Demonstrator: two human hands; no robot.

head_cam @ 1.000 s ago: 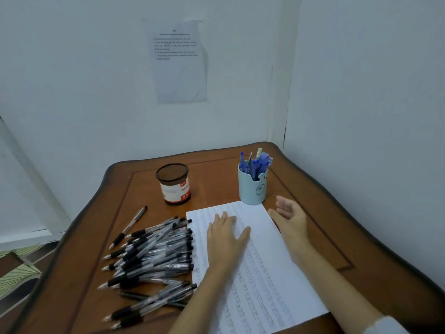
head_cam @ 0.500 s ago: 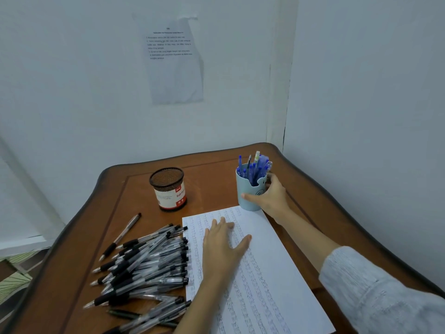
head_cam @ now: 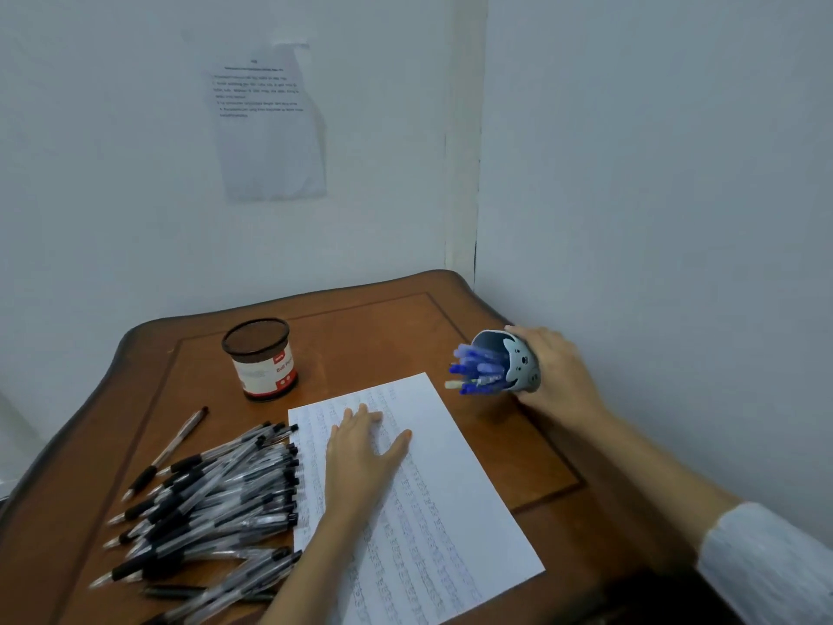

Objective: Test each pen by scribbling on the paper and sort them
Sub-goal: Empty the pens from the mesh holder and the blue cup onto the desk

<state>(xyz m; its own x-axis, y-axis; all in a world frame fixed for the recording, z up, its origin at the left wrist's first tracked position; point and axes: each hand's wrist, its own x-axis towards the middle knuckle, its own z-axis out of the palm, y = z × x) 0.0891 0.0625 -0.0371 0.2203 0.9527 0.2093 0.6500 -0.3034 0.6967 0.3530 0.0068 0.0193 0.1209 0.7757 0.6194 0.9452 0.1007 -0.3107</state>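
Note:
My right hand (head_cam: 556,372) grips a pale blue cup (head_cam: 518,363) and holds it tipped on its side above the table, mouth facing left. Several blue pens (head_cam: 478,372) stick out of the cup's mouth. My left hand (head_cam: 360,457) lies flat, fingers spread, on a white sheet of paper (head_cam: 450,489) covered with rows of scribbles. A heap of black pens (head_cam: 216,498) lies on the table left of the paper. One black pen (head_cam: 171,448) lies apart at the heap's far left.
A dark mesh pen holder (head_cam: 261,358) with a red and white label stands behind the heap. The wooden table (head_cam: 383,327) sits in a corner between two white walls. A printed sheet (head_cam: 270,124) is taped to the back wall.
My right hand reached the blue cup, gripped it, then lifted it to the right and tipped it sideways. My left hand stayed flat on the paper.

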